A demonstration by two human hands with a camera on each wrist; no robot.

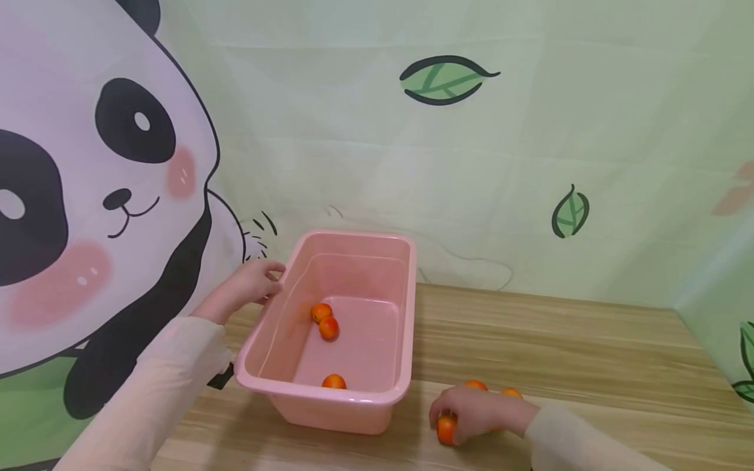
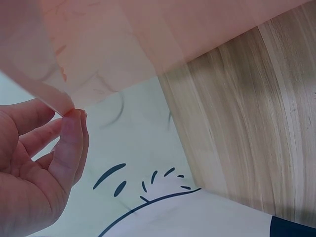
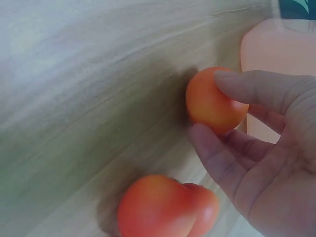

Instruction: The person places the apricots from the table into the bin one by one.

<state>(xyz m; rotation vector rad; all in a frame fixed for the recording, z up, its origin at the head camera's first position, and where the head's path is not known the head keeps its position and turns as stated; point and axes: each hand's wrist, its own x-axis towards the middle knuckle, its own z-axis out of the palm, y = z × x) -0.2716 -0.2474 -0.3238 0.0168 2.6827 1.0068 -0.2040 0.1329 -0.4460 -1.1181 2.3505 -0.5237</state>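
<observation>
My left hand (image 1: 252, 282) pinches the left rim of a pink plastic tub (image 1: 330, 413); the left wrist view shows thumb and fingers (image 2: 69, 148) meeting at the rim's edge. Three orange-red tomatoes lie inside: two touching ones, a tomato (image 1: 321, 313) and a redder tomato (image 1: 328, 328), and a third tomato (image 1: 334, 381) near the front wall. To the right of the tub, my right hand (image 1: 480, 411) holds a tomato (image 3: 210, 101) between thumb and fingers, low over the table. Just behind that hand, a tomato (image 1: 476, 385) and another tomato (image 1: 511, 392) are partly hidden.
The tub stands on a wood-grain table (image 1: 559, 340). A pale green cloth (image 1: 353, 170) with leaf drawings hangs behind the table, and a large printed panda (image 1: 194, 144) is at the left. The cloth continues along the right side.
</observation>
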